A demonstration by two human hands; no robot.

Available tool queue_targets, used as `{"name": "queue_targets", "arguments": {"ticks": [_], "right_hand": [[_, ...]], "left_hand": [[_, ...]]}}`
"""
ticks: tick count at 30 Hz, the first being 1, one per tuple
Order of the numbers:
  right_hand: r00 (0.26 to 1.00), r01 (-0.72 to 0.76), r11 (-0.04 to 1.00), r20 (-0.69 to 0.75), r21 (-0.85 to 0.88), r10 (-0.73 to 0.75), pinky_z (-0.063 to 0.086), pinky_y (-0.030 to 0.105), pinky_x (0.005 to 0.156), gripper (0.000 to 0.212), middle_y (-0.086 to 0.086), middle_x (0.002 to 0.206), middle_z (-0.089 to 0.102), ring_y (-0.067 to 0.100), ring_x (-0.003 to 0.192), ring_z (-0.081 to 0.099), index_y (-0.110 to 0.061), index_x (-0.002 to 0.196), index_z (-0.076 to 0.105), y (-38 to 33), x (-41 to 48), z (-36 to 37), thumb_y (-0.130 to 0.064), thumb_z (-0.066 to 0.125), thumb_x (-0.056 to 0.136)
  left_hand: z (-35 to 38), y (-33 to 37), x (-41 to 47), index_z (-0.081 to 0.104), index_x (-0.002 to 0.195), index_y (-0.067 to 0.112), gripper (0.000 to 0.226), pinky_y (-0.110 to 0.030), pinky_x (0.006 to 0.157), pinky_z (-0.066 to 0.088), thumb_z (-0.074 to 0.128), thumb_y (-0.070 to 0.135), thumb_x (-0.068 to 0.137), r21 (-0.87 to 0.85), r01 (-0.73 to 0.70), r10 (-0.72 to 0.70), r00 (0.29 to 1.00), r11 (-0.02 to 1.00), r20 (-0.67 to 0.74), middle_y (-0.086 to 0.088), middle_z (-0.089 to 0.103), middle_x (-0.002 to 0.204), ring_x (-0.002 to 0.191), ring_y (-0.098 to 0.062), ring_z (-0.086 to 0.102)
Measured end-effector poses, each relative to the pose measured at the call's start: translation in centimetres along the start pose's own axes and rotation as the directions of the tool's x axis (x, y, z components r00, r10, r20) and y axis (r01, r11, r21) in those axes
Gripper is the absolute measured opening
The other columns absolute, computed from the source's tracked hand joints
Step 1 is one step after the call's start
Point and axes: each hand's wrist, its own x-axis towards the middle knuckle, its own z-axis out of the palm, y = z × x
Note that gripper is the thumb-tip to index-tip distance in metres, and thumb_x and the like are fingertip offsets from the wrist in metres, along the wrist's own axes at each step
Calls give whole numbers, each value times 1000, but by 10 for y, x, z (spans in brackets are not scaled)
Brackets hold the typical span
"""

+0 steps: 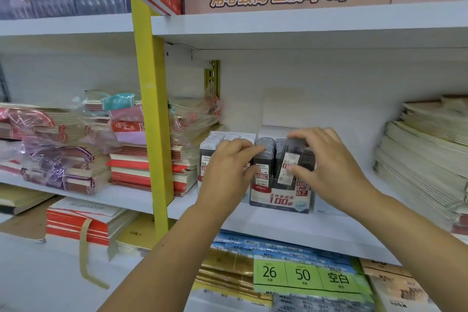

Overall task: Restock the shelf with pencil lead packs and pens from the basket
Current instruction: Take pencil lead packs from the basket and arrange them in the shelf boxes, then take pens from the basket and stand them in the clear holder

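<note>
Hemmed at nine o'clock by a yellow metal upright post and stacked red-and-cream paper notebooks, at three o'clock by piled pale paper exercise books, well apart. Open room on the white shelf board along its front edge at six o'clock and at three o'clock of the dark cardboard display box. Pinching a dark translucent plastic pencil lead pack, white-and-red label, tilted over that box's right rows, right hand clamped on it; left hand at nine o'clock, fingers bent over shelved packs, grip unclear.

Yellow upright, white shelf (red-spined notebooks)
</note>
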Motion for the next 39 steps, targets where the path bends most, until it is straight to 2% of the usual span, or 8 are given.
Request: {"name": "queue_targets", "arguments": {"ticks": [5,15,19,22,27,31,34,39], "right_hand": [[1000,18,998,-3,-57,-18,26,26,92,45,-11,107,48,5,103,36,-27,121,62,3,-9,20,-23,77,79],[998,-29,998,-64,-51,25,31,30,95,40,-5,114,56,13,109,45,-25,129,61,1,-17,28,-22,66,89],[997,-69,993,-28,-100,66,32,31,98,42,1,119,58,21,116,47,-24,130,61,-2,-15,23,-20,68,89],[996,-84,996,-9,-42,84,28,26,105,49,-7,132,48,11,126,33,-27,140,48,-7,-23,13,-24,61,93],[961,-104,940,-211,324,179,37,6,86,30,-25,107,54,-3,103,50,-36,125,52,-26,-93,9,-29,52,95],[912,-392,799,82,455,401,41,13,62,19,-12,86,59,3,75,55,-36,103,60,-19,-183,59,-18,57,95],[680,-706,661,500,252,536,43,20,59,18,-6,97,60,11,76,57,-37,101,59,-8,-276,119,-20,54,97],[241,-804,572,790,-164,565,47,30,90,36,7,125,62,21,108,60,-18,128,57,-4,-413,197,-25,60,93]], "left_hand": [[-1,-2,2,74,118,16,42,-28,84,41,82,8,78,-31,-17,18,1000,999,19,-2,69,104,100,-25,58],[0,0,-1,72,121,13,39,-27,86,42,80,11,82,-27,-21,21,1000,999,11,-5,70,108,101,-26,60],[-4,3,0,73,117,6,41,-40,82,55,83,4,77,13,-63,62,998,998,26,-10,72,106,96,-34,63],[-14,9,-4,64,132,7,49,-48,99,51,78,10,84,11,-53,52,996,999,68,-12,65,129,116,-34,57],[-21,15,-63,58,137,11,46,-21,106,32,69,15,93,-40,3,-6,997,999,-80,-6,60,133,122,-22,49],[9,15,-176,61,133,13,37,-32,101,42,64,18,97,-100,201,-187,973,974,136,-7,62,128,118,-23,52],[37,18,-286,58,136,13,38,-44,103,46,61,20,99,-67,495,-385,748,866,541,-10,58,134,121,-30,55],[62,12,-421,61,121,13,28,-20,89,35,66,17,95,177,744,-459,190,644,868,-12,59,123,117,-27,56]]}}
